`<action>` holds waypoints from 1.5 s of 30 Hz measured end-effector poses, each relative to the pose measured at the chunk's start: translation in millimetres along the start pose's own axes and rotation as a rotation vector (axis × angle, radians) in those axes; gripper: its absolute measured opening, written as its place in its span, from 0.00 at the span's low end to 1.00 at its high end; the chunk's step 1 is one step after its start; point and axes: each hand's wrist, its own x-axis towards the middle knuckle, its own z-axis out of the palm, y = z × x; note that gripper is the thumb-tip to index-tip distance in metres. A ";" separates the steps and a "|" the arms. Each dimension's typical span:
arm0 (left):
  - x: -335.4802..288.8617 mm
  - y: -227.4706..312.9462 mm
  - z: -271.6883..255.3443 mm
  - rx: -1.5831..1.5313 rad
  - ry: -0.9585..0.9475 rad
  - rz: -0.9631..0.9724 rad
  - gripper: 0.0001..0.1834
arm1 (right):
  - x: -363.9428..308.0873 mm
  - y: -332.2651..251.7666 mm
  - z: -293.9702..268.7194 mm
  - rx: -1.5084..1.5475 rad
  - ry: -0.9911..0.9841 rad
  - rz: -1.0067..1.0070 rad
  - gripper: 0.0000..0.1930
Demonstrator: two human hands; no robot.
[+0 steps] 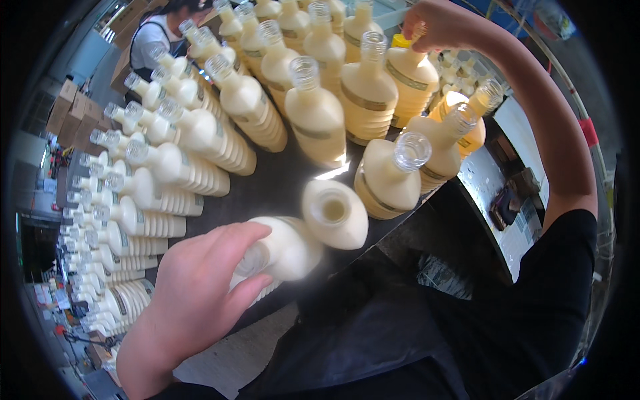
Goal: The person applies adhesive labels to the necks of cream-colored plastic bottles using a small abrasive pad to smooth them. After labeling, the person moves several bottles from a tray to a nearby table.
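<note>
Tall clear-necked bottles filled with a cream-coloured liquid crowd the dark table [267, 187]. My left hand [207, 280] has its thumb and fingers around the neck of a near bottle [293, 247], which tilts toward me and looks slightly blurred. Touching that one on its right stands another uncapped bottle [335, 213]. At the far right my right arm reaches out, and my right hand [443, 27] is closed around the neck of a bottle [411, 77]. Its fingertips are partly hidden. Other open bottles [393, 170] stand between my hands.
Rows of bottles [180, 167] fill the left and far side of the table. A person [163, 43] is beyond them at the far left, near stacked cardboard boxes [73, 113]. To the right stands a light-topped surface [490, 193] with small dark items on it.
</note>
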 end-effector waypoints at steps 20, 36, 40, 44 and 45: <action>-66.2 -21.0 -35.2 0.152 -0.022 -0.088 0.25 | -35.1 -89.5 -34.7 0.022 0.330 -0.255 0.24; -27.9 -67.5 -39.6 0.221 0.213 -0.073 0.13 | -19.7 -293.5 -9.0 0.156 -0.120 -0.593 0.11; -4.5 -69.6 -42.7 0.286 0.192 -0.148 0.14 | -8.3 -286.1 -23.1 0.150 -0.083 -0.561 0.11; 16.4 -78.6 -44.0 0.302 0.141 -0.235 0.14 | 6.9 -279.9 -16.5 0.091 -0.056 -0.525 0.12; 21.4 -80.4 -43.2 0.298 0.123 -0.274 0.14 | 13.1 -271.9 -5.9 0.105 -0.034 -0.520 0.12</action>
